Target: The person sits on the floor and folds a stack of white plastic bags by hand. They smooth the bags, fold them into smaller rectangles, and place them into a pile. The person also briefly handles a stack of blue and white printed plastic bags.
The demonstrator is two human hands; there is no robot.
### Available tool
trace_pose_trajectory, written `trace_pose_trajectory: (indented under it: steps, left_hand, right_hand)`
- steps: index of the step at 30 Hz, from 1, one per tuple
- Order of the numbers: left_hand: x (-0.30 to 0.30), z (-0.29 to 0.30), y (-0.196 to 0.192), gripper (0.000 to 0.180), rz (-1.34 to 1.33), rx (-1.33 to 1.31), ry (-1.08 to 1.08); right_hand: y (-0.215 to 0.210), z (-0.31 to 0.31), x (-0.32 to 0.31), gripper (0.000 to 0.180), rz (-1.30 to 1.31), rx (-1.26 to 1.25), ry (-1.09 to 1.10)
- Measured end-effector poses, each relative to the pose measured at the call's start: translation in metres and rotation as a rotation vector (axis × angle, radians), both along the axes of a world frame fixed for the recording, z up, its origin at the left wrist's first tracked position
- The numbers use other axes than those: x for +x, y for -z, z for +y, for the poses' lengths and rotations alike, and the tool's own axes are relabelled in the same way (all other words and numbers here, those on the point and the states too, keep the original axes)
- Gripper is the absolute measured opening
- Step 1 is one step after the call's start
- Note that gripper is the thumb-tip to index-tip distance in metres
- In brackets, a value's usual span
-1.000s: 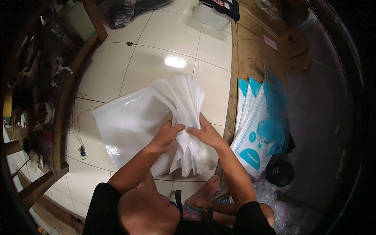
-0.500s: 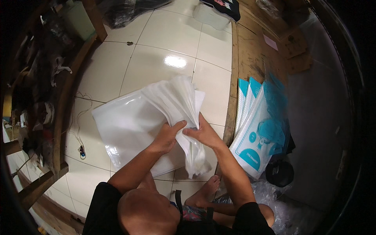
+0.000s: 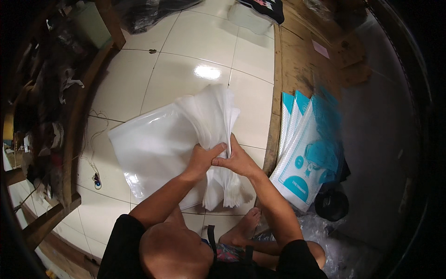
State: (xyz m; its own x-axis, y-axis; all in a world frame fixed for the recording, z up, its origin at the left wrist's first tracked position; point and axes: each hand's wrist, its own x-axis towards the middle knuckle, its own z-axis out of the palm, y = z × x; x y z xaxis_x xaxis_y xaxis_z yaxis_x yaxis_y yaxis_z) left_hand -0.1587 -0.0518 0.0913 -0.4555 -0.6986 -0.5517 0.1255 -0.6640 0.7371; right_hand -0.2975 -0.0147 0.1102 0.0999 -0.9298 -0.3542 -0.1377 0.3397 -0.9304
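Both hands grip a bundle of thin, soft white sheets (image 3: 210, 109) around its middle, over the floor. My left hand (image 3: 202, 160) closes on the bundle's left side, its thumb lying across the front. From the right, my right hand (image 3: 236, 162) is wrapped round the same bundle, its thumb pointing left just under the other one. Above and below the hands the sheets fan out, with layered edges showing. Part of the fingers is hidden by the material. Under the bundle lies a large, glossy white plastic sheet (image 3: 151, 144), spread flat on the tiles.
To my right, several white and turquoise printed packages (image 3: 297, 172) overlap on a wooden board (image 3: 297, 60). A round black object (image 3: 331, 205) sits below them, beside crumpled clear plastic (image 3: 320, 232). Wooden framing (image 3: 76, 125) runs along the left. A translucent bin (image 3: 251, 18) stands far off.
My hands have come closer together and pinched the bundle narrower at its middle. Its upper part has swung more upright, and the lower ends have spread out to the left.
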Motion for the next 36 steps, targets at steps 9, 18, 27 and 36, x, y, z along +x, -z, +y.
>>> trace_pose_trajectory:
  steps: [9,18,27,36]
  left_hand:
    - [0.015,-0.004,0.0,0.033,0.091,-0.024,0.054]
    - [0.015,0.002,0.033,0.039,0.42,0.171,0.159]
    - [0.02,-0.003,0.005,0.051,0.084,0.039,-0.051]
    - [0.02,-0.004,0.013,0.037,0.378,0.236,0.081]
  right_hand:
    - [0.019,0.003,-0.044,0.054,-0.111,0.261,0.257]
    - [0.011,0.006,-0.011,0.068,0.18,-0.111,-0.021]
    - [0.005,0.001,-0.019,0.042,-0.062,0.168,0.212]
    - [0.022,0.008,-0.027,0.041,0.032,0.037,0.166]
